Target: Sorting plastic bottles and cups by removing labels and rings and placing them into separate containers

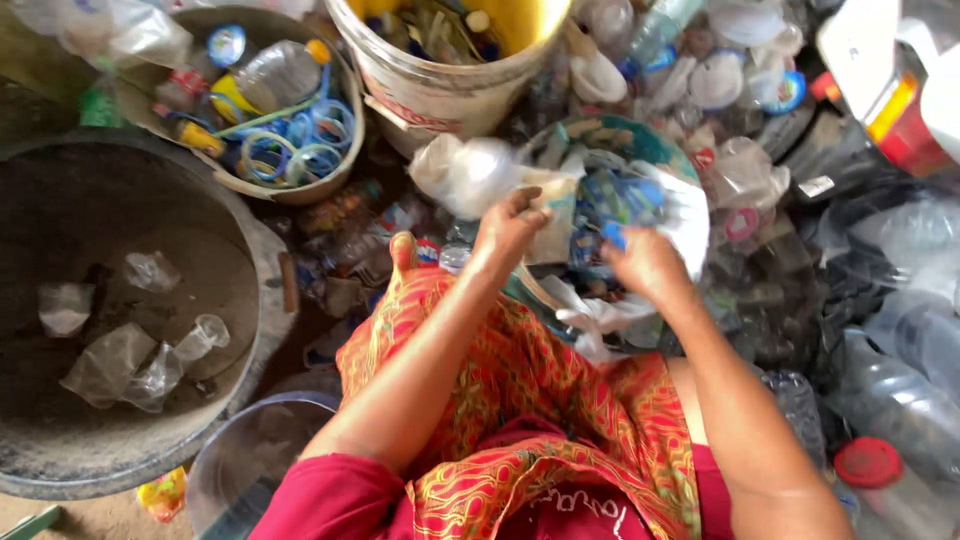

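My left hand [510,222] grips a crumpled clear plastic bag [466,172] with a scrap of packaging, held over a round basket [655,143] full of mixed plastic scraps. My right hand [645,262] reaches into the same basket and pinches a small blue piece of plastic [613,235] beside a white bag [688,215]. My legs are covered by a red and orange patterned cloth [520,400].
A large dark tub [255,260] at the left holds crushed clear cups. A bowl [345,135] behind it holds bottles and blue rings. A white and yellow bucket [440,90] stands at the top. Clear bottles [900,400] and plastic waste pile up at the right.
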